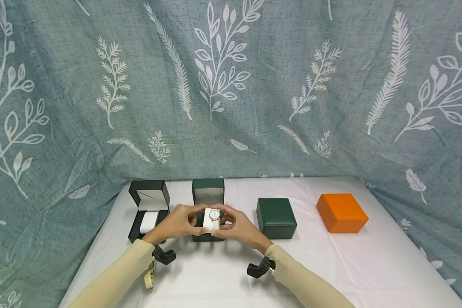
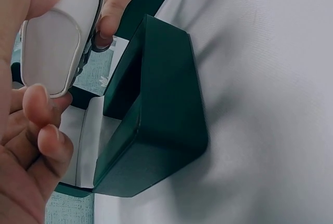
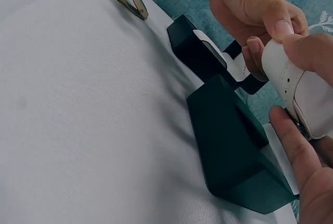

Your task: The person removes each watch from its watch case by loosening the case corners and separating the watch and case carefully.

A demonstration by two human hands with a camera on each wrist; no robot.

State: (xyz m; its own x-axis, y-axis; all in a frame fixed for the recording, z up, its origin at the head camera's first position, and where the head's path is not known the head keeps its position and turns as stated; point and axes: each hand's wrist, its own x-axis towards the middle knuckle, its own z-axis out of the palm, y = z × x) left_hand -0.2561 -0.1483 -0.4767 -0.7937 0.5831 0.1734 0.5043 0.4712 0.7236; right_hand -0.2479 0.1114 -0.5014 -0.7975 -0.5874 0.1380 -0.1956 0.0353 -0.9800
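Note:
A white watch cushion [image 1: 206, 224] is between both hands, with a white-strapped watch [image 1: 214, 215] wrapped round it, dial facing up. My left hand [image 1: 179, 223] pinches its left side between thumb and fingers. On the opposite side, my right hand [image 1: 239, 226] grips it the same way. Directly below and behind stands an open green watch box [image 1: 208, 184], its lid raised; the hands partly hide its base. The left wrist view shows the cushion's flat end [image 2: 50, 52]. In the right wrist view, the holed white strap [image 3: 283, 76] curves round the cushion.
An open black watch box [image 1: 149, 188] with a white cushion [image 1: 149, 222] stands at the left. To the right are a closed green box [image 1: 277, 218] and an orange box [image 1: 342, 214]. A cream-strapped watch [image 1: 149, 279] lies near the left forearm. A patterned curtain [image 1: 231, 119] hangs behind.

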